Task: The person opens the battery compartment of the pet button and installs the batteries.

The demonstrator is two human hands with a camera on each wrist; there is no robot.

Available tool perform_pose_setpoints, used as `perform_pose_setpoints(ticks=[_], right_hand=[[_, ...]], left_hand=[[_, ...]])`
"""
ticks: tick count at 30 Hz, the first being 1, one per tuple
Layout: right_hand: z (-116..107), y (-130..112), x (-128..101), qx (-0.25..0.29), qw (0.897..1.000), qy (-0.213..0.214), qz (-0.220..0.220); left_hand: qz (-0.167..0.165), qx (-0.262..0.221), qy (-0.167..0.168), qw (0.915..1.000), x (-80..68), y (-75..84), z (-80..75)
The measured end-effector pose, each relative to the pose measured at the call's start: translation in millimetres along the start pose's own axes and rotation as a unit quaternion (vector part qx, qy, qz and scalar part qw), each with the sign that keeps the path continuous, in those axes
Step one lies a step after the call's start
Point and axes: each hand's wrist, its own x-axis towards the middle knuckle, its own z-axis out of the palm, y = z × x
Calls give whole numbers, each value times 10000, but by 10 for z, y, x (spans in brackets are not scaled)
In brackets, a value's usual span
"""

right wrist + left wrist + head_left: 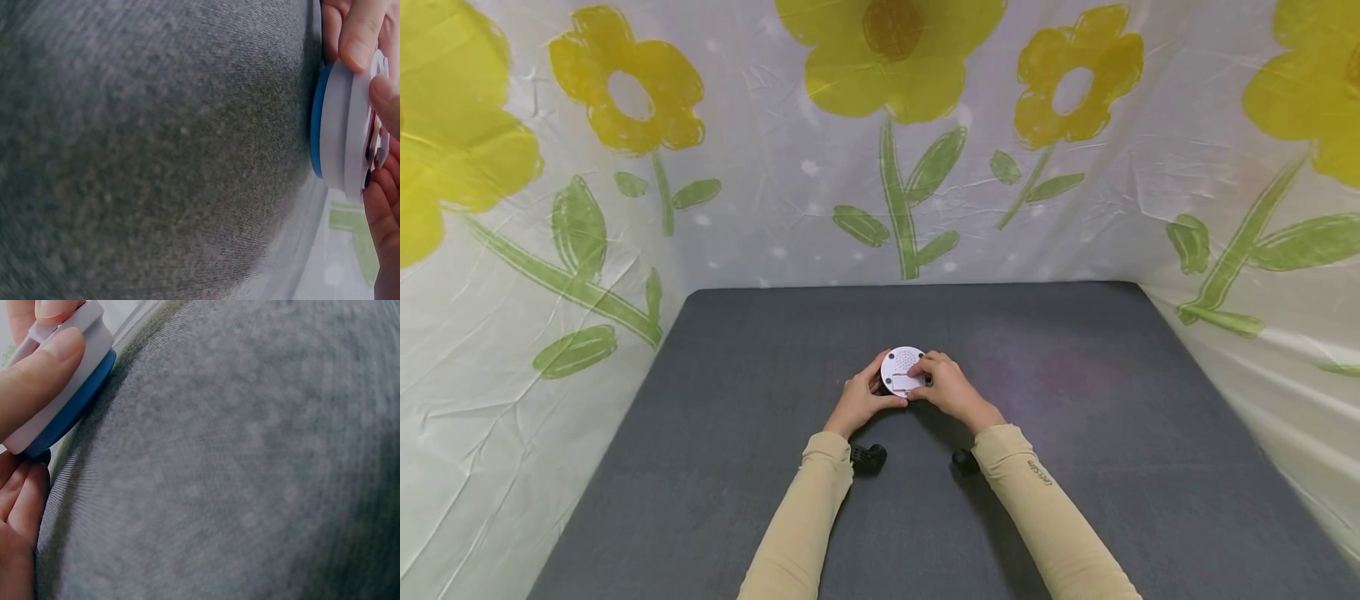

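A round white device [897, 363] with a blue base [319, 125] is held face down in the middle of the table, its underside up. That underside shows a grid of small holes, small dark feet and a rectangular battery cover [900, 382]. My left hand [856, 403] grips the device by its left side, thumb along the near rim. With thumb and fingertip, my right hand [955, 390] pinches the battery cover from the right. In the right wrist view, a red and dark strip [373, 128] shows by the cover.
The dark grey table [760, 358] spreads around both hands. Behind and beside it hangs a white curtain [760, 192] printed with yellow flowers. Black wrist cameras [869, 459] sit under the beige sleeves [797, 525].
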Motion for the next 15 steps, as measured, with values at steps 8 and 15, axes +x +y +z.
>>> perform_pose_setpoints(ticks=[8, 15], right_hand=[[33, 5, -11, -33, 9999, 131, 32], [39, -1, -8, -57, 9998, 207, -14]], left_hand=[[-136, 38, -60, 9999, -17, 50, -11], [-146, -56, 39, 9999, 93, -261, 29]])
